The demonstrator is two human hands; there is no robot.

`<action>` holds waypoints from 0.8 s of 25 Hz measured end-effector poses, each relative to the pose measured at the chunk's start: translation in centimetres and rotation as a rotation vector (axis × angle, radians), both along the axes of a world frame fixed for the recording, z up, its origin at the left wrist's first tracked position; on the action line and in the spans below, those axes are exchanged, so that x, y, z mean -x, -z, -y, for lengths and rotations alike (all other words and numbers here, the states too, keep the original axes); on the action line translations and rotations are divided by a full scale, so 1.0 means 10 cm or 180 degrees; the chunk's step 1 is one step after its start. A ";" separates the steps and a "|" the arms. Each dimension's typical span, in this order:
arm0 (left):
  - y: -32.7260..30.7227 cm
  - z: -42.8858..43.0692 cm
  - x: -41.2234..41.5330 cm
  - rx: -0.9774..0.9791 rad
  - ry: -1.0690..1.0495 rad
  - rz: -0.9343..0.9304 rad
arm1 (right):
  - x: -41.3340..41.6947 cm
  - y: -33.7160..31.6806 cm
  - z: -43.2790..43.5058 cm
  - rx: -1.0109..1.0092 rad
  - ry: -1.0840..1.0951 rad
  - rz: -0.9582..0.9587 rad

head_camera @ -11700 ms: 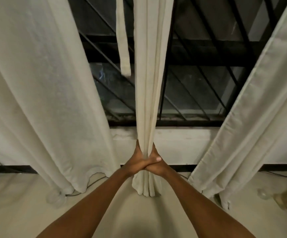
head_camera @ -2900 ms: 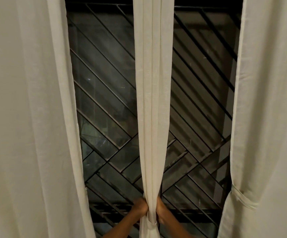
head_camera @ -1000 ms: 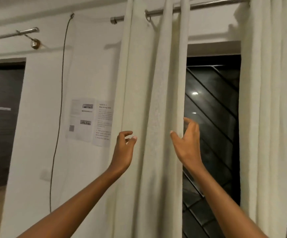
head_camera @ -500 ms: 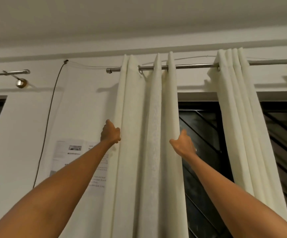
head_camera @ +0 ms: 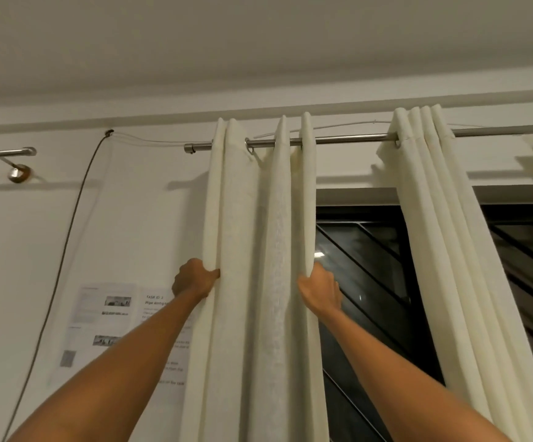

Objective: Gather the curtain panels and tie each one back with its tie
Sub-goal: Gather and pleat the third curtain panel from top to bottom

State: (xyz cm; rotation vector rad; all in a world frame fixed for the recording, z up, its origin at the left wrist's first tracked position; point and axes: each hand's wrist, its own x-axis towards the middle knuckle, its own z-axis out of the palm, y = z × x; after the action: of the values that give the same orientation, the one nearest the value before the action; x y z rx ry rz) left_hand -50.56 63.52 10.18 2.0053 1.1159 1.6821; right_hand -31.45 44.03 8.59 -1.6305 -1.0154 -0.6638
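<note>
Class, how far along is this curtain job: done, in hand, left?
Done: the middle panel hangs gathered in folds, its tie out of view. In hand: left hand and right hand grip the edges of the left panel. Left: bunching and tying it.

Curtain panel (head_camera: 249,250) bottom below frame edge

Panel (head_camera: 252,250) hangs from rod (head_camera: 348,140), straight ahead of you. Your left hand (head_camera: 193,279) grips its 9 o'clock edge, right hand (head_camera: 319,290) its 3 o'clock edge. Second panel (head_camera: 443,250) at 3 o'clock, same rod; window (head_camera: 364,282) behind both. Papers (head_camera: 109,314) on wall (head_camera: 137,218) at 8 o'clock.
</note>
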 end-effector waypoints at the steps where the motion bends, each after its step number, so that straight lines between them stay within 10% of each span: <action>1: -0.05 -0.01 -0.01 -0.0079 -0.0049 -0.0076 | -0.02 -0.04 0.00 -0.0034 -0.0001 -0.0039; 12: -0.58 -0.30 0.31 -0.0728 -0.0283 0.0123 | -0.22 -0.38 0.20 -0.0791 -0.0775 -0.0308; 20: -0.98 1.10 -0.93 -0.1628 0.1998 -0.0554 | -0.16 -0.43 0.25 -0.0878 -0.1123 0.0213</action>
State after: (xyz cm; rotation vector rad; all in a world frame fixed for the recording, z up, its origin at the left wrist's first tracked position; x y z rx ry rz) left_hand -41.26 52.56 19.96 2.4801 0.0286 1.5533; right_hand -29.85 41.57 12.86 -1.1608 -1.1689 -0.5909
